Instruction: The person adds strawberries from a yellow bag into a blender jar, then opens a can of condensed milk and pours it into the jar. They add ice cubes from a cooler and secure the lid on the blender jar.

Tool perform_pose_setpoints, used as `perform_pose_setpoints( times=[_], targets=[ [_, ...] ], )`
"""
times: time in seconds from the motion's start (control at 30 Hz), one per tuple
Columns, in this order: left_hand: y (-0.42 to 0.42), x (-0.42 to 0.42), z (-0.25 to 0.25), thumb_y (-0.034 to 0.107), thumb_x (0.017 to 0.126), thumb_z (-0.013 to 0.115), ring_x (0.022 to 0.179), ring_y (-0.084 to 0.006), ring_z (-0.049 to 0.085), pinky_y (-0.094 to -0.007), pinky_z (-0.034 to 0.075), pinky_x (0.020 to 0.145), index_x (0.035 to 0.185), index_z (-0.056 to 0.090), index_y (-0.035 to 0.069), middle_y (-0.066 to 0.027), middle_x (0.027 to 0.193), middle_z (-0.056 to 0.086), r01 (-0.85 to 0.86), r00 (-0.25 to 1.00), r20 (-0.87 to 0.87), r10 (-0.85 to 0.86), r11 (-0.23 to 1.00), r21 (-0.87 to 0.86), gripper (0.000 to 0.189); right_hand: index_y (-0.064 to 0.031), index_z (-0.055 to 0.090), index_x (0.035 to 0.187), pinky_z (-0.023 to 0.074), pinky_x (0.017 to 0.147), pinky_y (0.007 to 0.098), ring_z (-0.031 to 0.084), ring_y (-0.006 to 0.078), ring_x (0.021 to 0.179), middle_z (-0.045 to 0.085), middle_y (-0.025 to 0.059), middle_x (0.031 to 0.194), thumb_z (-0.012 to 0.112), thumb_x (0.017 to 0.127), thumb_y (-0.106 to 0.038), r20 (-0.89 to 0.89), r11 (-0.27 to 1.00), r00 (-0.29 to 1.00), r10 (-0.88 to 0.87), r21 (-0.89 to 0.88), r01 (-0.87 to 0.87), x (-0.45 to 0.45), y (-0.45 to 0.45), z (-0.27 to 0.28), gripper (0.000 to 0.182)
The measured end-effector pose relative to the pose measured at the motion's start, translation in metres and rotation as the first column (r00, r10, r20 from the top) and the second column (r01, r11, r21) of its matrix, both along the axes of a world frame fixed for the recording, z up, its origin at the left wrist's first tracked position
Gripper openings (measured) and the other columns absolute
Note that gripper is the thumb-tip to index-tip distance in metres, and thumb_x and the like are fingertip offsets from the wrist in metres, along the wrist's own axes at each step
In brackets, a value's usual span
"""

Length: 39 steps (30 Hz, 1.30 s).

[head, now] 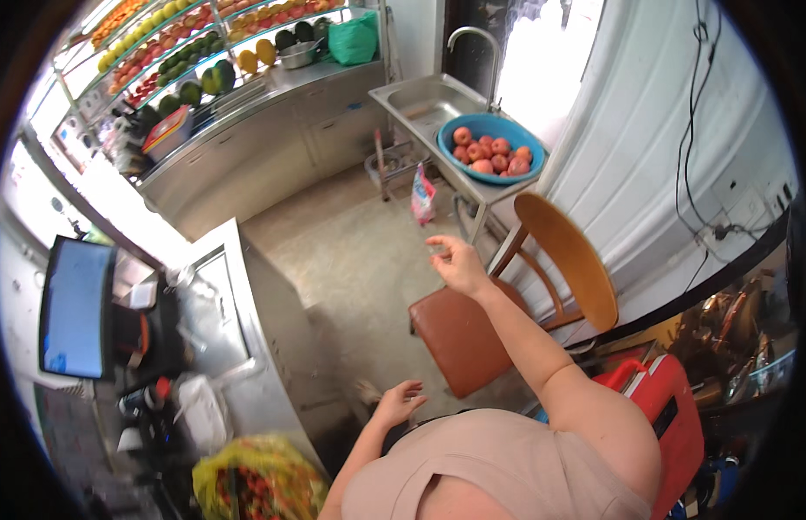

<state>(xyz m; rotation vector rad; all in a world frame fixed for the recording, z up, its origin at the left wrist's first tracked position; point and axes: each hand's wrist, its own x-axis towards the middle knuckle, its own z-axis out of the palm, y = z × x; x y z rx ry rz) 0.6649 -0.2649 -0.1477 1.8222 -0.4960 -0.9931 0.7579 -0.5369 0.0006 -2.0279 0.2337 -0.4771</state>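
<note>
My right hand (456, 265) reaches forward over the brown seat of a wooden chair (465, 331). Its fingers are curled but apart, and I see nothing held in them. Close to my waist hangs my left hand (401, 402), fingers loosely bent and apart, with nothing visible in it. Beyond the chair, a blue plastic basin (447, 144) rests on a stainless steel sink unit (403, 97). Several red apples (482, 166) fill its bottom. A pink and white plastic packet (422, 198) stands on the floor before the sink.
At left, a steel counter (273, 383) carries a monitor (78, 305) and a yellow bag (214, 471) of small red fruit. Fruit shelves and a green bag (352, 40) top the steel cabinets (260, 162) at the back. A red case (676, 416) is at my right.
</note>
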Motion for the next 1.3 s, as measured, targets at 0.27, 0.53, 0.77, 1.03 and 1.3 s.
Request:
perform_pose_setpoints(
  times=[0.27, 0.53, 0.77, 1.03, 1.3],
  targets=[
    [-0.027, 0.279, 0.001, 0.016, 0.077, 0.068, 0.099, -0.0245, 0.061, -0.0336, 0.049, 0.082, 0.112, 0.055, -0.002, -0.0147, 0.108, 0.062, -0.199, 0.968, 0.161, 0.193, 0.980, 0.021, 0.042, -0.0028, 0.045, 0.121, 0.0503, 0.054, 0.0249, 0.061, 0.0143, 0.072, 0.059, 0.0093, 0.103, 0.060, 0.081, -0.006, 0.041, 0.752, 0.787, -0.615, 0.330, 0.571, 0.154, -0.221, 0.053, 0.043],
    [-0.087, 0.477, -0.050, 0.019, 0.076, 0.069, 0.098, -0.0266, 0.061, -0.0350, 0.051, 0.080, 0.114, 0.054, -0.004, -0.0172, 0.107, 0.062, 0.161, 0.985, 0.046, -0.168, 0.979, 0.127, 0.047, 0.0002, 0.041, 0.125, 0.0504, 0.054, 0.0320, 0.060, 0.0171, 0.070, 0.060, 0.0103, 0.088, 0.058, 0.078, -0.007, 0.147, 0.401, 0.374, -0.916, 0.385, 0.831, 0.240, -0.421, 0.097, 0.050],
    [-0.188, 0.647, 0.012, 0.015, 0.078, 0.069, 0.097, -0.0228, 0.062, -0.0326, 0.052, 0.079, 0.113, 0.052, -0.005, -0.0171, 0.108, 0.061, 0.216, 0.969, 0.028, -0.245, 0.898, 0.384, 0.044, -0.0028, 0.059, 0.105, 0.0484, 0.076, 0.0361, 0.063, 0.0281, 0.086, 0.065, 0.0133, 0.093, 0.060, 0.077, -0.016, 0.498, -0.243, -0.261, -0.827, 0.102, 0.965, 0.264, -0.584, 0.143, 0.031],
    [-0.367, 0.838, 0.014, 0.010, 0.081, 0.064, 0.094, -0.0210, 0.063, -0.0321, 0.051, 0.080, 0.112, 0.054, -0.004, -0.0139, 0.104, 0.064, 0.503, 0.856, 0.083, -0.510, 0.859, 0.092, 0.035, -0.0074, 0.063, 0.099, 0.0501, 0.077, 0.0425, 0.061, 0.0307, 0.092, 0.063, 0.0118, 0.095, 0.062, 0.079, -0.028, 0.318, -0.660, -0.585, -0.746, -0.237, 0.713, 0.268, -0.675, 0.196, 0.029],
    [-0.545, 0.960, -0.019, 0.009, 0.088, 0.057, 0.079, -0.0148, 0.060, -0.0275, 0.049, 0.063, 0.113, 0.053, -0.002, -0.0112, 0.102, 0.063, 0.783, 0.614, 0.156, -0.773, 0.574, -0.240, 0.028, -0.0092, 0.069, 0.088, 0.0491, 0.079, 0.0418, 0.062, 0.0329, 0.091, 0.066, 0.0155, 0.093, 0.061, 0.077, -0.034, 0.169, -0.724, -0.704, -0.690, -0.158, 0.672, 0.269, -0.711, 0.201, 0.029]
  ],
)
